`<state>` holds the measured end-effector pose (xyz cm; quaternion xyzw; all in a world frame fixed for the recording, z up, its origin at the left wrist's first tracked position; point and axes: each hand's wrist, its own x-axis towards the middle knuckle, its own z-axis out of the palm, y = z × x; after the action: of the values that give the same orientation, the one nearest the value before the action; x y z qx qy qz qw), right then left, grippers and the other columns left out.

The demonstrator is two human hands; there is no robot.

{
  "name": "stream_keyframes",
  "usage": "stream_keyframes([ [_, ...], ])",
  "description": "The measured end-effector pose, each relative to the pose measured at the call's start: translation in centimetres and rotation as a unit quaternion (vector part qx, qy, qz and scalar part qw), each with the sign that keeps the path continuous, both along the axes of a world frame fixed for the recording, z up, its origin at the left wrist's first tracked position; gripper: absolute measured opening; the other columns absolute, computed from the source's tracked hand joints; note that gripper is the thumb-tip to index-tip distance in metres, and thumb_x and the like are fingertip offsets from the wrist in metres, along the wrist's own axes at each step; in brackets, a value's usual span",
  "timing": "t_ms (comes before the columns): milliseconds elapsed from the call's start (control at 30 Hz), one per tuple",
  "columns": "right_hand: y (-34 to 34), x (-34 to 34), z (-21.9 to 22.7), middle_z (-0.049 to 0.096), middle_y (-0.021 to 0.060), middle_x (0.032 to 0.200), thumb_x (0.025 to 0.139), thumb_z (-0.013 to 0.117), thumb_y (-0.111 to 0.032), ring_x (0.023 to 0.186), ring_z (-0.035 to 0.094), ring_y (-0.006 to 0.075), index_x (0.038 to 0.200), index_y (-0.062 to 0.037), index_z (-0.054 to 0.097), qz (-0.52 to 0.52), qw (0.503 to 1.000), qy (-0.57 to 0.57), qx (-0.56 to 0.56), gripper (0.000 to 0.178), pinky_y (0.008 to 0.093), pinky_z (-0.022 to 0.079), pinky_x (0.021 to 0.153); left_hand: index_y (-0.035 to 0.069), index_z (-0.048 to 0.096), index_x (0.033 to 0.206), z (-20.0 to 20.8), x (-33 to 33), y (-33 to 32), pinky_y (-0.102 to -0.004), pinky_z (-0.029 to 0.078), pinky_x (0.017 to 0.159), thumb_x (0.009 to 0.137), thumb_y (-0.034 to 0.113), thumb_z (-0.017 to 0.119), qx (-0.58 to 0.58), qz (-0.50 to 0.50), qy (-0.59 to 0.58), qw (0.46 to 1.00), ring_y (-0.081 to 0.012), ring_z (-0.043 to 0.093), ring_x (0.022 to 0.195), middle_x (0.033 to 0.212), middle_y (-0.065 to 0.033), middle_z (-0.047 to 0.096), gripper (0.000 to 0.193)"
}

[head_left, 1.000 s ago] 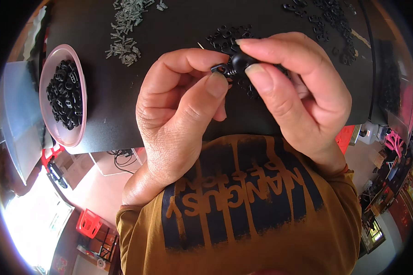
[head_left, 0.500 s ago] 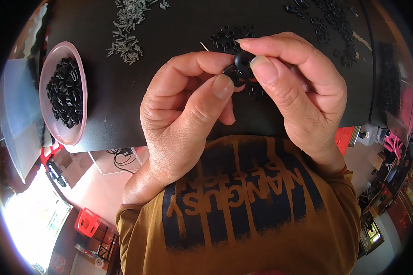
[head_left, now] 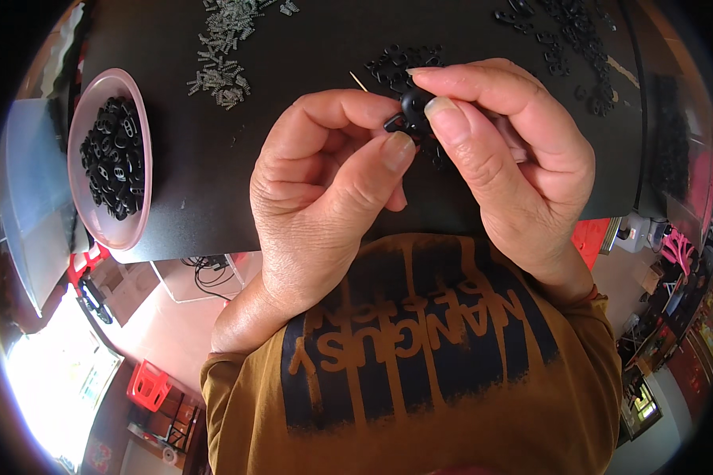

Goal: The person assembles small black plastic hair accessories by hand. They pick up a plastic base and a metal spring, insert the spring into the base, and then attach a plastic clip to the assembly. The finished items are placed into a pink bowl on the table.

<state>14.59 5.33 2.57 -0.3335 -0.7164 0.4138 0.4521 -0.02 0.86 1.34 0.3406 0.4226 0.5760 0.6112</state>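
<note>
Over the near part of the dark table, my two hands meet at small black plastic cord-lock parts. Thumb and forefinger of my left hand [head_left: 317, 178] pinch a small cord-lock piece [head_left: 394, 123] with a pointed end. My right hand [head_left: 523, 150] holds a rounded, shiny black cord-lock body [head_left: 413, 104] between thumb and forefinger. The two parts touch or overlap; whether they are joined I cannot tell, as the fingertips hide much of them. A thin pale stick [head_left: 358, 81] pokes out beyond my left forefinger. Loose black pieces [head_left: 400, 62] lie just behind my hands.
A pink oval bowl [head_left: 143, 198] of black two-holed cord locks [head_left: 115, 162] stands at the left. Small metal springs [head_left: 226, 47] lie in a heap at the back left. More black parts [head_left: 574, 39] are strewn at the back right, beside a dark cable [head_left: 643, 103].
My left hand has shifted slightly right, its thumb closer to the right fingers. My right thumb has moved a little left over the rounded part, which has turned slightly.
</note>
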Motion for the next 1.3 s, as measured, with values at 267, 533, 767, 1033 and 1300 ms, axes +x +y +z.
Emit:
stream_keyframes([
  [267, -0.2, -0.3, 0.2, 0.055, 0.0032, 0.084, 0.083, 0.054, 0.000, 0.059, 0.039, 0.0006, 0.099, 0.0033, 0.059, 0.006, 1.000, 0.007, -0.011, 0.016, 0.0143, 0.031, 0.051, -0.001, 0.057, 0.091, -0.7, -0.9, -0.1, -0.0185, 0.041, 0.049, 0.068, -0.009, 0.063, 0.203, 0.089, 0.292, 0.930, -0.0074, 0.050, 0.061, 0.079, -0.0058, 0.055, 0.024],
  [533, -0.6, -1.0, 0.0, 0.060, 0.0059, 0.092, 0.085, 0.055, -0.006, 0.074, 0.053, 0.0050, 0.098, 0.0011, 0.059, 0.020, 0.977, 0.139, -0.161, 0.016, 0.0174, 0.046, 0.064, -0.002, 0.055, 0.092, -0.5, -1.6, 0.1, -0.0243, 0.046, 0.054, 0.068, -0.011, 0.063, 0.401, 0.094, 0.504, 0.759, -0.0184, 0.057, 0.066, 0.088, -0.0166, 0.057, 0.027],
  [767, -0.4, -0.9, -0.1, 0.061, 0.0071, 0.094, 0.085, 0.054, -0.008, 0.075, 0.055, 0.0062, 0.099, 0.0005, 0.058, 0.025, 0.966, 0.167, -0.195, 0.016, 0.0206, 0.049, 0.068, -0.006, 0.051, 0.096, -1.4, -1.4, -0.3, -0.0243, 0.048, 0.054, 0.076, -0.007, 0.058, 0.363, 0.061, 0.423, 0.828, -0.0159, 0.058, 0.062, 0.087, -0.0197, 0.058, 0.021],
  [1033, -0.5, -0.9, 0.1, 0.060, 0.0043, 0.090, 0.084, 0.055, -0.005, 0.069, 0.050, 0.0021, 0.099, 0.0013, 0.058, 0.008, 0.980, 0.125, -0.157, 0.017, 0.0153, 0.043, 0.062, -0.002, 0.046, 0.106, 0.0, -0.3, -0.2, -0.0225, 0.047, 0.061, 0.080, 0.004, 0.058, 0.081, 0.035, 0.084, 0.992, -0.0089, 0.049, 0.054, 0.076, -0.0054, 0.055, 0.029],
  [1300, -0.3, -0.7, -0.1, 0.055, 0.0021, 0.083, 0.083, 0.054, 0.000, 0.060, 0.039, -0.0001, 0.099, 0.0026, 0.058, -0.001, 0.999, 0.023, -0.035, 0.017, 0.0134, 0.033, 0.052, 0.000, 0.049, 0.102, 0.1, -0.5, -0.1, -0.0201, 0.042, 0.051, 0.081, 0.006, 0.057, 0.019, 0.014, 0.032, 0.999, -0.0080, 0.047, 0.052, 0.071, -0.0030, 0.054, 0.023],
])
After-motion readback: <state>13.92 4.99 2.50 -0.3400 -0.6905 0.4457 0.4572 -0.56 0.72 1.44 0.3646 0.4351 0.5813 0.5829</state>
